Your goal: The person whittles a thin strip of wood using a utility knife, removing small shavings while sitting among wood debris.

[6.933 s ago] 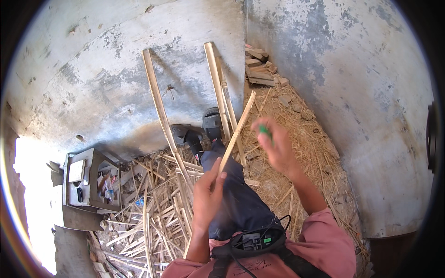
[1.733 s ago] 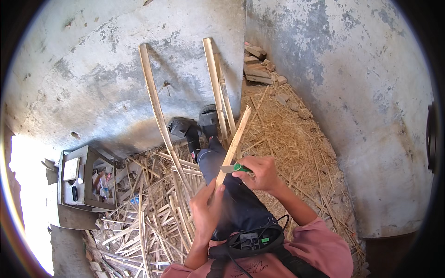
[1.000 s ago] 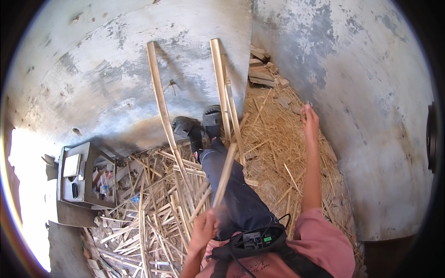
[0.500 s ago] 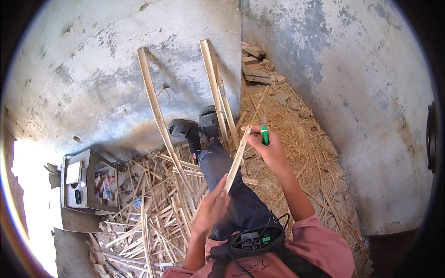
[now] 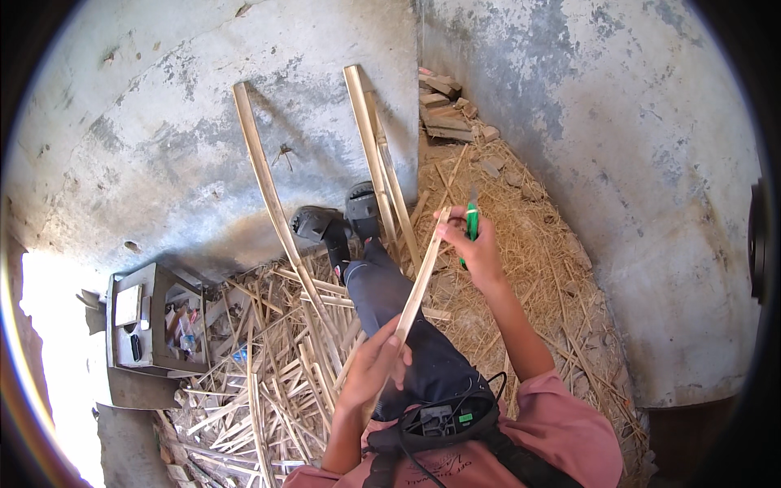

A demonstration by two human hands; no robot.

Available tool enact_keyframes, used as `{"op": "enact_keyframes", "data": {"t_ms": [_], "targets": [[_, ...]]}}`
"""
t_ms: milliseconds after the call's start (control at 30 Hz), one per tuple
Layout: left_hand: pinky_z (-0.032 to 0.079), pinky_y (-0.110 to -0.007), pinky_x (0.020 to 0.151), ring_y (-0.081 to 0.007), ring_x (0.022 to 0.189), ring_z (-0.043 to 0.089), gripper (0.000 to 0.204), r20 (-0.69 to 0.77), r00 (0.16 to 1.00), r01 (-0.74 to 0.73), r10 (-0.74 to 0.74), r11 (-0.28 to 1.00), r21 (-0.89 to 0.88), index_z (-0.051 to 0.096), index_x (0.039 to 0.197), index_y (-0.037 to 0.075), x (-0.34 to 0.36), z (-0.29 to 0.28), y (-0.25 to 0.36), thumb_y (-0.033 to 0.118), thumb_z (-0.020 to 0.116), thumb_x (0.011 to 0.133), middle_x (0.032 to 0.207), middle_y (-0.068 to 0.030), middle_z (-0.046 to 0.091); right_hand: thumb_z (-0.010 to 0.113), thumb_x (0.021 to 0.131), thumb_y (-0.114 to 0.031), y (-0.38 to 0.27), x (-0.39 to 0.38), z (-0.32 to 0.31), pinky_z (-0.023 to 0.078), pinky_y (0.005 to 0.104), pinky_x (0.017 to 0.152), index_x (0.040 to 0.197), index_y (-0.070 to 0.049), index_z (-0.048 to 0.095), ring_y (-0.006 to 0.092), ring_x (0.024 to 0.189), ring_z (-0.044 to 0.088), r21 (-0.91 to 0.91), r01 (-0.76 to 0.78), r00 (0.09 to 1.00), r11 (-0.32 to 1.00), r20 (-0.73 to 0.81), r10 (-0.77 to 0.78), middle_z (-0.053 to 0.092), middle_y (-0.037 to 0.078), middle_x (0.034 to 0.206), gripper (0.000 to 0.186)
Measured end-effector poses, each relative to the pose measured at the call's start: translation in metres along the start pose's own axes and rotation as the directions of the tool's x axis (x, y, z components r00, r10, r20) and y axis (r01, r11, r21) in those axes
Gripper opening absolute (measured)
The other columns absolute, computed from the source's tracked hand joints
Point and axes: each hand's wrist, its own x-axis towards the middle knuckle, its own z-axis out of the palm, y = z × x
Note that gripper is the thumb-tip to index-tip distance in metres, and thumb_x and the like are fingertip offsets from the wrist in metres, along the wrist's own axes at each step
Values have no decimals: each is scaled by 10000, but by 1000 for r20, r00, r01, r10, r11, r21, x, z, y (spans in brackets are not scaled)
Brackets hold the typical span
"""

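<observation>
A long pale wooden strip (image 5: 421, 289) slants across my lap, its far end up and to the right. My left hand (image 5: 376, 366) grips the strip lower down, fingers wrapped round it. My right hand (image 5: 478, 248) is at the far end of the strip, thumb and fingertips against it. That same hand holds a green-handled utility knife (image 5: 473, 218), its blade pointing up, just right of the strip and apart from it. Part of the knife's handle is hidden by my fingers.
Long wooden strips (image 5: 263, 167) lean on the wall at left, with more strips (image 5: 370, 138) near my shoes. Loose strips (image 5: 281, 415) litter the floor at lower left, beside a wooden cabinet (image 5: 134, 325). Straw (image 5: 521, 252) covers the floor at right; bricks (image 5: 446, 118) lie in the corner.
My right hand has risen slightly, and the knife has turned in it. The strip's far end has shifted a little up and right. My left hand keeps its hold.
</observation>
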Motion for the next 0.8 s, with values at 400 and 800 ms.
{"op": "enact_keyframes", "data": {"t_ms": [400, 800], "targets": [[590, -305, 891, -190, 1034, 740, 393, 224, 973, 17, -50, 989, 147, 519, 1496, -46, -22, -56, -9, 168, 481, 1168, 1177, -129, 718, 761, 993, -190, -22, 31, -36, 220, 220, 434, 1236, -43, 736, 7, 473, 330, 90, 70, 985, 993, -164, -55, 544, -72, 691, 285], [483, -251, 707, -84, 840, 624, 349, -47, 999, 19, -11, 983, 184, 604, 1425, -37, -26, -61, -13, 158, 565, 1139, 1052, -43, 693, 604, 1096, -394, -42, 28, -45, 298, 228, 482, 1404, -46, 622, 21, 548, 391, -176, 158, 932, 972, -299, -205, 530, -47, 749, 465]]}}
